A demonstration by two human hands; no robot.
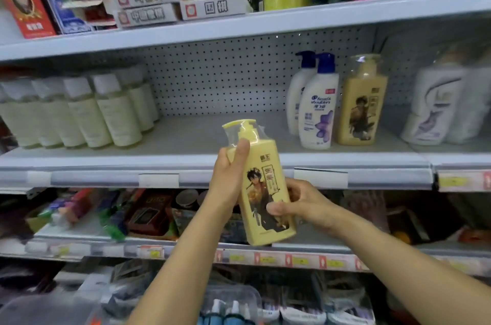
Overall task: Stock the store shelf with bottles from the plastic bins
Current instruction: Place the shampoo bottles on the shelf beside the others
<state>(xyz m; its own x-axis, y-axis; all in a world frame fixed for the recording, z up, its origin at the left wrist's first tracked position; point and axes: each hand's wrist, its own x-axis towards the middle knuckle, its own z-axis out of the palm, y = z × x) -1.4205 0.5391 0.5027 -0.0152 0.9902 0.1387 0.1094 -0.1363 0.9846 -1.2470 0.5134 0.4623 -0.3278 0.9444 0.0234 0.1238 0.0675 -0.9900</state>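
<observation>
A yellow pump bottle [261, 165] with a cartoon figure on its label and a clear cap over the pump is held upright in front of the middle shelf [186, 138]. My left hand [229, 178] grips its upper left side, thumb across the shoulder. My right hand [303, 202] grips its lower right side, thumb on the label. A matching yellow bottle [362, 101] stands on the shelf at the right, beside two white bottles with blue pumps [316, 109].
Several pale bottles with white caps [79, 109] fill the shelf's left end. White bottles [435, 107] stand further right. Boxes crowd the top shelf [239, 24]. Packaged goods fill the lower shelves, and a clear plastic bin [233, 303] with bottles sits at the bottom.
</observation>
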